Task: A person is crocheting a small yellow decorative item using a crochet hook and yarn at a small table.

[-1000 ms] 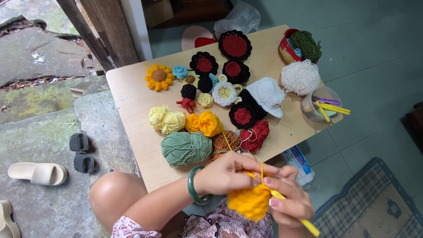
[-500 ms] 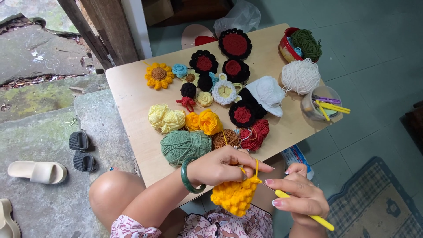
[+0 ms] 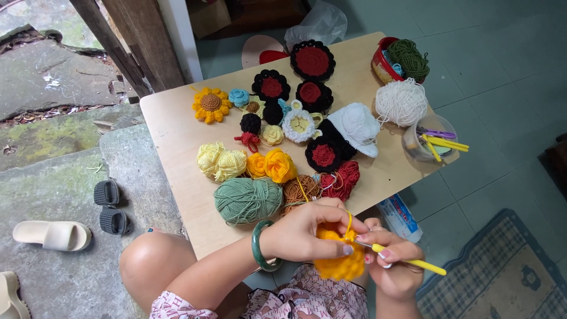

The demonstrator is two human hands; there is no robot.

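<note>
Pinching a small yellow crochet piece (image 3: 339, 260) between thumb and curled fingers, left hand (image 3: 307, 233) closed around it just off the near edge of the wooden table (image 3: 171, 127), above the lap, green bangle (image 3: 263, 245) at the wrist; held up close, seemingly to keep the stitches steady and in view. Gripping a yellow crochet hook (image 3: 407, 261) pen-fashion, right hand (image 3: 393, 260) with fingers folded shut on the handle, tip meeting the yellow piece, handle slanting away to the right. Running up from the piece, a yellow strand (image 3: 349, 220), kept taut over the left hand. On the table's near edge, a green yarn ball (image 3: 248, 199), brown yarn (image 3: 300, 192) and red yarn (image 3: 341, 180) side by side, probably kept within easy reach. Behind those, toward the table's middle, pale yellow yarn (image 3: 221, 161) and orange-yellow yarn (image 3: 271, 165). Farther in, finished black-and-red flowers (image 3: 312, 61), a sunflower (image 3: 211, 104) near the left edge, a white knitted piece (image 3: 357, 127). On the table's right edge, a clear cup of spare hooks (image 3: 428, 139), white yarn (image 3: 401, 101), and at the far corner a red bowl (image 3: 384, 62) holding dark green yarn (image 3: 409, 58). Left of the table on the stone ground, sandals (image 3: 109, 207).
</note>
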